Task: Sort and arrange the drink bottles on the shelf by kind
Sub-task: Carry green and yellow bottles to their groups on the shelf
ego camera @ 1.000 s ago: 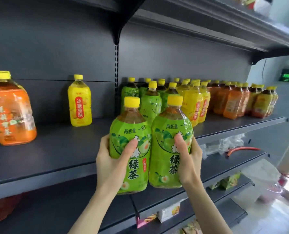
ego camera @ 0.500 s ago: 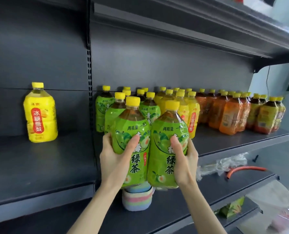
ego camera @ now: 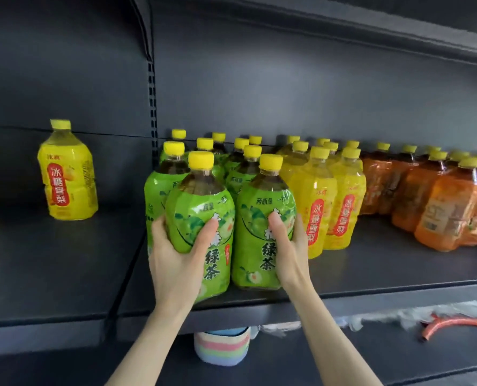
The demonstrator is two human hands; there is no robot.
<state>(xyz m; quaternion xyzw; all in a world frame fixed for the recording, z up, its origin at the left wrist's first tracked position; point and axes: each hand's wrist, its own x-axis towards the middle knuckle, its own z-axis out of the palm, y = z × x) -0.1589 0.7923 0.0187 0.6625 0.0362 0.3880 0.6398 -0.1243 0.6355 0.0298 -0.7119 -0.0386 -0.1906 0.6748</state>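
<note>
Moved onto the shelf (ego camera: pixel 371 274) at centre frame, two green tea bottles (ego camera: pixel 254 213) join the green group (ego camera: pixel 173 168), left hand (ego camera: pixel 176 260) gripping one, right hand (ego camera: pixel 290 252) the other. Left of frame, a lone yellow bottle (ego camera: pixel 67 174) looks unsorted.

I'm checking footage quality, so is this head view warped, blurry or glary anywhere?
Head view: wide-angle warp bows the shelf edge; the orange bottles at far right look soft; small glare spots sit on the green bottles' wrap.
</note>
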